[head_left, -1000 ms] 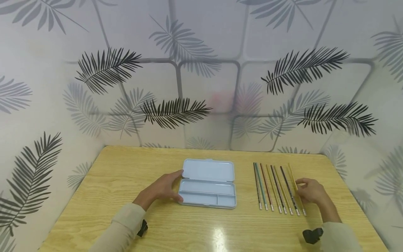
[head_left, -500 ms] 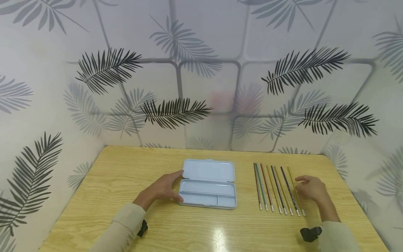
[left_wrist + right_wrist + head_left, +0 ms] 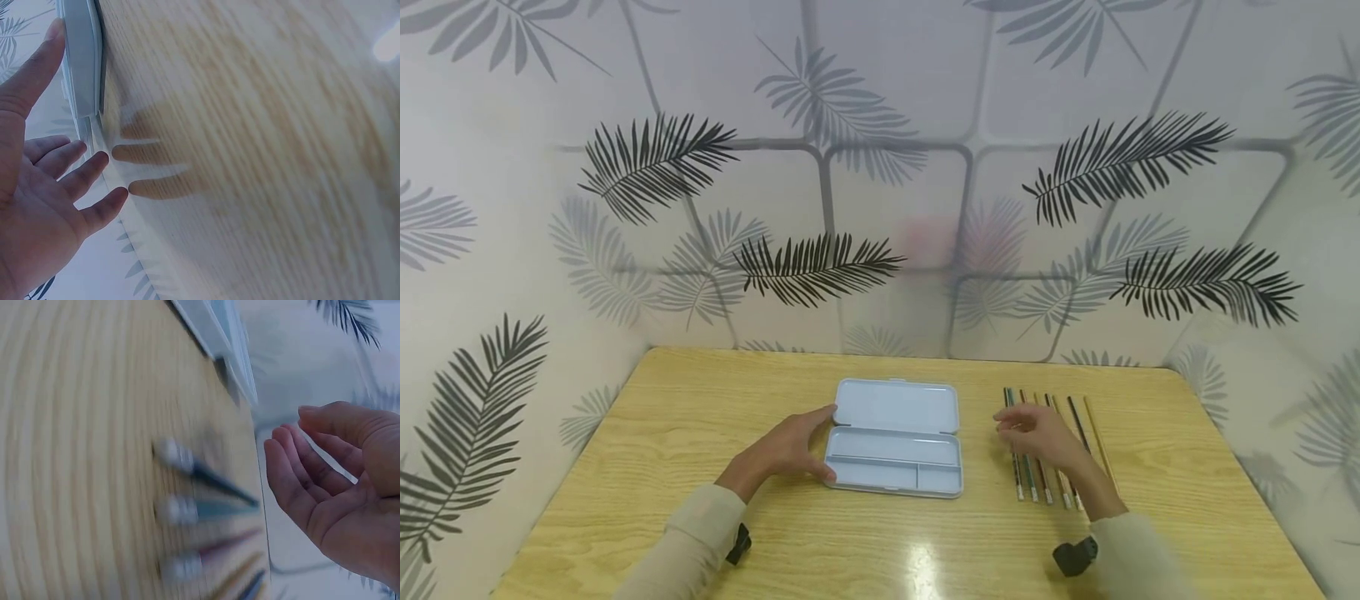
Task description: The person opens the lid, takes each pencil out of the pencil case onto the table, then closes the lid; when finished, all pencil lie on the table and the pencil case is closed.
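Observation:
A light blue pencil case [image 3: 897,406] lies with its lid folded back, its divided tray nearer me. At its left side my left hand [image 3: 782,448] rests spread, thumb at the front corner and a finger by the hinge; the left wrist view has the thumb against the case's edge. To the right lies a row of several pencils, among them a teal pencil [image 3: 219,509] and a yellow pencil [image 3: 1097,433] at the right end. My right hand [image 3: 1037,432] is over the row's left part, fingers loosely bent and holding nothing, and hides part of several pencils.
The wood-grain table [image 3: 700,400] meets a leaf-patterned wall covering [image 3: 895,317] at its back edge and sides. A dark wrist camera [image 3: 1075,556] sits below the right sleeve's cuff, and another dark camera [image 3: 740,543] at the left cuff.
My right hand has left the yellow pencil at the right end and moved left across the row. That pencil now lies flat with the others. The left hand and pencil case have stayed put.

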Available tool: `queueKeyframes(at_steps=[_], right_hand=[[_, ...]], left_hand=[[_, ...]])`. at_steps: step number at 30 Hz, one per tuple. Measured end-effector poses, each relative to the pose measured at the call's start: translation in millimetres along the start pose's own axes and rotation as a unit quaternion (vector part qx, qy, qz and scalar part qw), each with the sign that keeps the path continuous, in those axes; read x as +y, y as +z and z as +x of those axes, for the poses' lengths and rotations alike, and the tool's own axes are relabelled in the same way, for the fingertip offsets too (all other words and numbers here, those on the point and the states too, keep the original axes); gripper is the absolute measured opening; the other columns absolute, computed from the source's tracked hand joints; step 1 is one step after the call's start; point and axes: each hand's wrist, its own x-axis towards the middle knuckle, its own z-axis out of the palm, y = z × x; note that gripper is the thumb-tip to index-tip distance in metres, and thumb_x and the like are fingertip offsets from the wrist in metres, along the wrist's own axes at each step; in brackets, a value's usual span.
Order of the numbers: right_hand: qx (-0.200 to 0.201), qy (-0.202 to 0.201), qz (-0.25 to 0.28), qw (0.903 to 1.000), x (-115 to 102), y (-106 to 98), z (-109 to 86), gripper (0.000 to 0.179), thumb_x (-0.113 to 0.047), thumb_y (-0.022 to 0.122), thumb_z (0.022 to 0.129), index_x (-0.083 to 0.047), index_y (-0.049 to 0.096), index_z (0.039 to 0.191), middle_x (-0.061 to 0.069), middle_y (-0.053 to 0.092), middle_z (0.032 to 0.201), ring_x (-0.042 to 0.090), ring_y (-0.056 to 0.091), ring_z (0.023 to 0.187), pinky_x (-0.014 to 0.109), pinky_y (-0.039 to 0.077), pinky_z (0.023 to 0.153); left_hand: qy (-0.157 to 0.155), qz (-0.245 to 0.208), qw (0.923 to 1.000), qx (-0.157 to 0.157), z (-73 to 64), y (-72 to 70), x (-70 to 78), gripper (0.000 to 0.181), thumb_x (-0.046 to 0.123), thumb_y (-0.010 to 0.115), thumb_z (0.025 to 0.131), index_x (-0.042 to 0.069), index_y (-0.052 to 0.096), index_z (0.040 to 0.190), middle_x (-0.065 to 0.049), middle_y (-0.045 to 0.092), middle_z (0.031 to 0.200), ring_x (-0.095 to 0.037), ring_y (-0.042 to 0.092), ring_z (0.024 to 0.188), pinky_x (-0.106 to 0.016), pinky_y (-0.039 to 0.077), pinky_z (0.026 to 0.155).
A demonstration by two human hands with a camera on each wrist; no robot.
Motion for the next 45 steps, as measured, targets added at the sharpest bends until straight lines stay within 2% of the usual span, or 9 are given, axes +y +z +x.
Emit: queueKeyframes(at_steps=[4,6,10,16,21,27,30,37,45], right_hand=[[-0.017,-0.031,-0.007,0.9993,-13,29,12.2,0.029,-0.012,0.064,0.089,0.005,0.063,0.113,0.02,0.067,0.104,0.025,0.065,0.092,0.025,0.057,0.074],[-0.025,-0.042,-0.023,0.9986,-29,41,14.8,0.026,-0.01,0.065,0.088,0.003,0.065,0.11,0.018,0.069,0.103,0.023,0.064,0.092,0.025,0.055,0.077],[-0.055,-0.055,-0.05,0.9957,-43,60,23.7,0.022,-0.01,0.066,0.087,0.0,0.067,0.107,0.013,0.069,0.103,0.023,0.063,0.095,0.031,0.053,0.082],[-0.106,-0.053,-0.082,0.9896,-44,87,35.2,0.023,-0.009,0.069,0.084,-0.003,0.068,0.106,0.009,0.07,0.101,0.018,0.064,0.092,0.028,0.055,0.081],[-0.109,-0.059,-0.101,0.9871,-50,104,37.7,0.024,-0.005,0.068,0.081,-0.001,0.068,0.104,0.009,0.071,0.097,0.014,0.062,0.085,0.02,0.053,0.073],[-0.107,-0.07,-0.116,0.9849,-54,115,42.9,0.021,-0.004,0.069,0.08,-0.002,0.069,0.101,0.006,0.07,0.092,0.012,0.06,0.082,0.018,0.05,0.07],[-0.111,-0.058,-0.117,0.9852,-54,118,45.6,0.02,-0.004,0.069,0.08,-0.004,0.07,0.1,0.004,0.069,0.091,0.011,0.058,0.081,0.019,0.05,0.069],[-0.113,-0.036,-0.12,0.9857,-54,120,48.3,0.017,-0.005,0.069,0.08,-0.01,0.072,0.096,0.0,0.07,0.091,0.01,0.058,0.082,0.023,0.051,0.071],[-0.106,-0.044,-0.125,0.9856,-55,121,48.1,0.017,0.001,0.067,0.08,-0.007,0.073,0.094,0.002,0.07,0.089,0.009,0.057,0.08,0.021,0.05,0.07]], left_hand=[[0.0,0.001,1.0,-0.001,-0.2,-0.7,1.1,0.111,0.035,0.089,0.06,0.006,0.029,0.149,-0.011,0.034,0.153,-0.031,0.031,0.142,-0.046,0.029,0.116],[0.001,0.001,1.0,-0.001,0.2,-0.7,1.1,0.111,0.036,0.089,0.06,0.005,0.029,0.149,-0.011,0.034,0.153,-0.031,0.031,0.142,-0.046,0.029,0.116],[-0.001,0.001,1.0,0.001,1.0,0.0,0.2,0.112,0.036,0.089,0.059,0.006,0.029,0.149,-0.011,0.034,0.153,-0.031,0.031,0.142,-0.046,0.029,0.116],[0.0,0.01,0.9999,-0.001,1.9,0.5,-0.6,0.111,0.036,0.089,0.06,0.006,0.029,0.149,-0.011,0.034,0.153,-0.03,0.032,0.141,-0.046,0.03,0.116],[0.001,0.013,0.9999,-0.001,1.5,0.2,0.0,0.11,0.035,0.089,0.061,0.006,0.03,0.149,-0.011,0.035,0.153,-0.031,0.032,0.141,-0.047,0.03,0.116],[-0.005,0.018,0.9998,0.004,1.0,0.2,-0.5,0.11,0.035,0.088,0.06,0.007,0.03,0.149,-0.01,0.035,0.153,-0.031,0.033,0.141,-0.046,0.03,0.116],[-0.006,0.017,0.9998,0.002,0.8,0.0,-0.6,0.11,0.036,0.088,0.061,0.008,0.03,0.149,-0.01,0.034,0.153,-0.03,0.032,0.141,-0.046,0.03,0.116],[-0.007,0.028,0.9996,0.004,2.4,-0.6,0.0,0.11,0.038,0.088,0.061,0.008,0.03,0.149,-0.009,0.035,0.153,-0.03,0.033,0.141,-0.045,0.03,0.116],[-0.003,0.021,0.9998,0.003,1.6,-0.4,0.1,0.11,0.036,0.088,0.06,0.007,0.03,0.149,-0.01,0.035,0.153,-0.03,0.033,0.141,-0.046,0.03,0.116]])
